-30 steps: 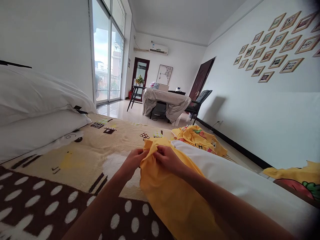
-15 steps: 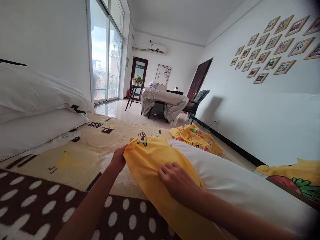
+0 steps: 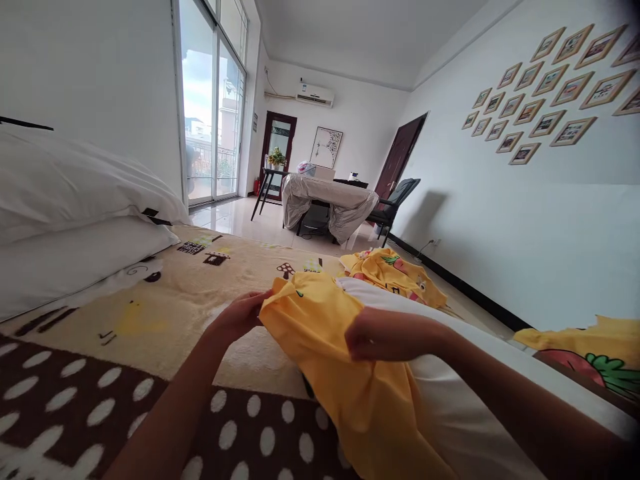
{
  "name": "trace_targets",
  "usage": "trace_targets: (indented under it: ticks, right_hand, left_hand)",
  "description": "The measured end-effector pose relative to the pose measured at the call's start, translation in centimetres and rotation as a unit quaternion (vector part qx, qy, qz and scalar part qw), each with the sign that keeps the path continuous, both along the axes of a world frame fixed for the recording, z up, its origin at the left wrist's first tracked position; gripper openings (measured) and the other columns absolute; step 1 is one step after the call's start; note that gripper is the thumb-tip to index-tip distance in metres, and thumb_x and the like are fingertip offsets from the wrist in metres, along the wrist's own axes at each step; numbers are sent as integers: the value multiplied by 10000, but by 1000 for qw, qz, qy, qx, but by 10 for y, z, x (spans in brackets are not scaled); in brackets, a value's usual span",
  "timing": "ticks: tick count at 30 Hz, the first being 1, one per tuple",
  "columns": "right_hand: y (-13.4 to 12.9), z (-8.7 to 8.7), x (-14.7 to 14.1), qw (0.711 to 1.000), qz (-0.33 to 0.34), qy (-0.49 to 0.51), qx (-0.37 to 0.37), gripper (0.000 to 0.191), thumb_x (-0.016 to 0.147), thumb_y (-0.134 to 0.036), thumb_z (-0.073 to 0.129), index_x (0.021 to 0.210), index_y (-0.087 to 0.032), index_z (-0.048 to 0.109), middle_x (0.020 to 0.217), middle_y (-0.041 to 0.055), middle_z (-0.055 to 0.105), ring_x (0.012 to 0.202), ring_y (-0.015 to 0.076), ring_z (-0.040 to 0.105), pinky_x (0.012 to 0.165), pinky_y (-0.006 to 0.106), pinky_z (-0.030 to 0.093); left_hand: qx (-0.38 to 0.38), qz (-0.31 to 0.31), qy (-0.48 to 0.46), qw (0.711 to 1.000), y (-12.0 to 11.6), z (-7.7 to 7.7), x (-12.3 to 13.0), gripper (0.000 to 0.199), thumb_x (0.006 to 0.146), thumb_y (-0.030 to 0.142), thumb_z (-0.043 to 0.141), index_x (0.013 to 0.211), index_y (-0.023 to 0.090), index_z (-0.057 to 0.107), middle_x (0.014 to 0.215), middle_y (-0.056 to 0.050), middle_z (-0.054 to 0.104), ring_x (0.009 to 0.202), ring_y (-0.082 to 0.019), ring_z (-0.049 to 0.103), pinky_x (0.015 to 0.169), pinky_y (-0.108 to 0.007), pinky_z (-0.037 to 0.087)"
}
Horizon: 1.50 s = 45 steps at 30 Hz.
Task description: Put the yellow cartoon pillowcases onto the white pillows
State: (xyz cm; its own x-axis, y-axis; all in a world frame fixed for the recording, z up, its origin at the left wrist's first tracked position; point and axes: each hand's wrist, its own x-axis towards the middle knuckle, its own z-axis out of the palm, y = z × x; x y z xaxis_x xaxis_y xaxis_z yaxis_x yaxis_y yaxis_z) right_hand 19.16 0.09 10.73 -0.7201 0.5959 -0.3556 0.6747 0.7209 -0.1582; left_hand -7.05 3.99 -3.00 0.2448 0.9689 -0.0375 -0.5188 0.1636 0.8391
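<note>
A yellow pillowcase [image 3: 315, 327] is drawn over the near-left part of a long white pillow [image 3: 460, 347] on the bed. My left hand [image 3: 243, 315] pinches the pillowcase's far-left corner, its fingertips partly behind the cloth. Farther right, my right hand [image 3: 376, 335] is closed on a fold of the same pillowcase, and creases run down from its grip. The pillow comes out from the cloth on the right, passing behind my right forearm. How far it reaches inside the case is hidden.
A patterned blanket [image 3: 200, 293] covers the bed. White pillows [image 3: 80, 193] are stacked at left. Crumpled yellow printed cloth [image 3: 395, 273] lies beyond the pillow, with more yellow cloth [image 3: 585, 347] at far right. A covered table [image 3: 330, 193] and a chair [image 3: 397, 203] stand farther off.
My right hand has lifted and shifted right, going from resting on the pillowcase to bunching it up. My left hand has moved slightly right with the corner. The cloth is more creased.
</note>
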Motion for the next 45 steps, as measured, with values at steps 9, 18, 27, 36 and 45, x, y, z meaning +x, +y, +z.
trace_targets:
  ticks: [9,18,27,36,45]
  right_hand:
    - [49,-51,-81,960,-101,194,178,176,805,-206,505,790,-138,667,770,66,679,654,136,558,566,238,309]
    - [60,-53,-68,952,-106,227,178,220,850,-311,555,697,-154,567,654,5,577,591,97,448,553,224,265]
    - [70,-49,-41,950,-110,248,155,210,835,-278,559,670,-150,540,601,-25,526,555,83,410,537,218,253]
    - [43,-61,-55,954,-65,216,196,163,860,-182,437,801,-152,586,812,48,632,689,115,532,615,219,328]
    - [29,-64,-62,942,-136,156,265,205,905,-274,394,888,-153,558,843,82,651,717,168,592,583,268,309]
  left_hand:
    - [38,79,-51,995,-12,8,43,258,586,255,743,785,96,708,742,-67,710,609,-149,604,557,-227,451]
    - [27,108,-64,992,-10,15,41,250,557,249,749,733,101,651,665,-39,655,582,-130,571,535,-216,437]
    - [33,15,-20,999,-4,3,20,236,650,264,750,628,127,560,536,30,503,449,-55,435,429,-173,292]
    - [120,50,131,983,-20,13,52,373,666,449,712,875,142,682,767,-51,652,684,-162,564,566,-222,405]
    - [126,256,115,951,-21,11,69,287,680,421,677,672,153,573,614,20,549,597,-116,486,545,-208,379]
